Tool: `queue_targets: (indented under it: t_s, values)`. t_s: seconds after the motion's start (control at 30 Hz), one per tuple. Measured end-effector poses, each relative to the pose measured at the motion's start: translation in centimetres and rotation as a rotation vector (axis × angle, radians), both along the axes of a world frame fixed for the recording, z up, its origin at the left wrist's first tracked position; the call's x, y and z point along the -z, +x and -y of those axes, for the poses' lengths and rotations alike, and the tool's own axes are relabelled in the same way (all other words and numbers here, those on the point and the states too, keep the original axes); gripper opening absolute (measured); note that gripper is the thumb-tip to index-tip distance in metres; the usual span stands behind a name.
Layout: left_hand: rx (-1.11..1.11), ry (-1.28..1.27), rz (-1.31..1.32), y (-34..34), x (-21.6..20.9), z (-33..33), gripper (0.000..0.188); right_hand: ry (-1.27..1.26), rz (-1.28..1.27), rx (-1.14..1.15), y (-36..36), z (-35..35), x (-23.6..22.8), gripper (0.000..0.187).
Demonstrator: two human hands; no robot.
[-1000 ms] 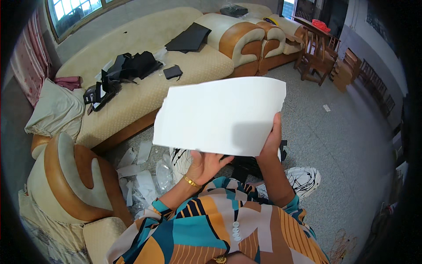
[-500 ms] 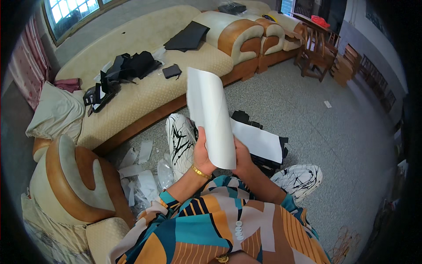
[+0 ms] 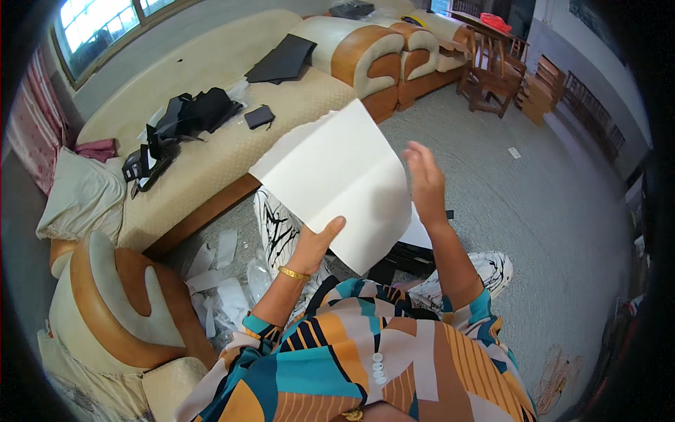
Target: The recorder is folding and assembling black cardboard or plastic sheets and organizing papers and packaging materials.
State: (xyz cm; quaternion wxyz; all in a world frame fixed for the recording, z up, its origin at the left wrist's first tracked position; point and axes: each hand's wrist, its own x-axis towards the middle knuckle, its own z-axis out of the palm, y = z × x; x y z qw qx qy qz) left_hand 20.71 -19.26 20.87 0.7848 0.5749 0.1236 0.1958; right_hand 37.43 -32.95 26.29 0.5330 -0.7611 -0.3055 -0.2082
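Note:
A large white sheet of paper [image 3: 337, 176] hangs tilted in front of me, with a fold line across it and one torn-looking upper edge. My left hand [image 3: 316, 246] grips its lower left side, thumb on top and the other fingers hidden beneath. Just off the sheet's right side, my right hand [image 3: 426, 184] is raised with its fingers stretched out, holding nothing. Below the sheet, between my legs, lie flat black pieces [image 3: 406, 260] with another white sheet on them, mostly covered from view.
Along the left stands a cream sofa [image 3: 232, 158] bearing black boxes or cases [image 3: 200, 112], a black flat panel [image 3: 283, 59] and a small black pouch [image 3: 259, 117]. Paper scraps and clear plastic [image 3: 228, 299] litter the floor by the armrest. Wooden chairs [image 3: 492, 77] stand far right.
The white sheet, earlier curled into a roll between both hands, has opened out flat. My right hand has let go of it and lifted to the right. My left hand keeps hold.

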Motion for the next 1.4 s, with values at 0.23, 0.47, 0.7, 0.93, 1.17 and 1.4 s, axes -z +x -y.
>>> queue_targets:
  t_s: [0.23,0.47,0.7,0.93,1.17,1.4]
  values:
    - [-0.075,-0.123,0.058,0.5,-0.2,-0.3,0.037,0.123,-0.197,-0.206,-0.9,-1.0,-0.7,0.036]
    - [-0.011,-0.469,0.159,0.8,-2.8,-0.3,0.042,0.242,-0.338,-0.352,-1.6,-1.4,0.2,0.037]
    - [0.514,-0.881,0.407,2.0,-0.3,1.4,0.043,0.135,-0.788,-0.921,-5.1,-3.2,1.0,0.033]
    - [0.35,-0.633,0.309,2.3,-0.8,0.8,0.04,0.046,-0.788,-0.743,-4.1,-3.7,2.5,0.041]
    - [0.127,-0.294,0.138,2.5,-2.3,-1.4,0.034,0.095,-0.437,-0.265,2.9,-1.0,0.6,0.038]
    - [0.159,-0.338,0.149,3.7,-4.1,0.2,0.029,0.256,-0.739,-0.442,1.0,-2.2,-4.6,0.045]
